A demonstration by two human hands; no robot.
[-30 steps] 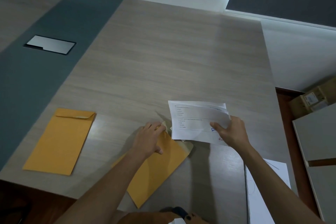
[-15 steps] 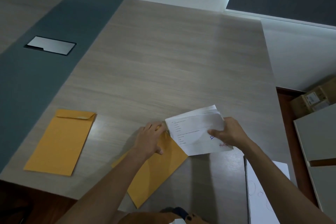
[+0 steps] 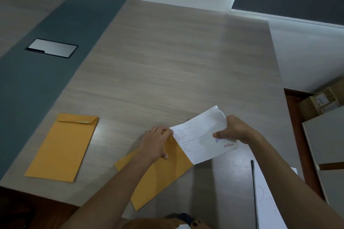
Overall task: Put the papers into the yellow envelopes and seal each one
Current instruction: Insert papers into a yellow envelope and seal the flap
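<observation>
Since a second ago, when I held them level above the tabletop (image 3: 167, 65), the folded papers (image 3: 202, 135) have tilted and their lower edge has entered the mouth of the near yellow envelope (image 3: 160, 178). My right hand (image 3: 232, 130) pinches the papers; my left hand (image 3: 156, 141) grips the envelope's opening. Insertion has started. A second envelope (image 3: 63, 147) lies well apart, flap down.

White folded papers (image 3: 201, 139) enter a tilted yellow envelope (image 3: 160, 174); another envelope (image 3: 63, 147) lies flat.
</observation>
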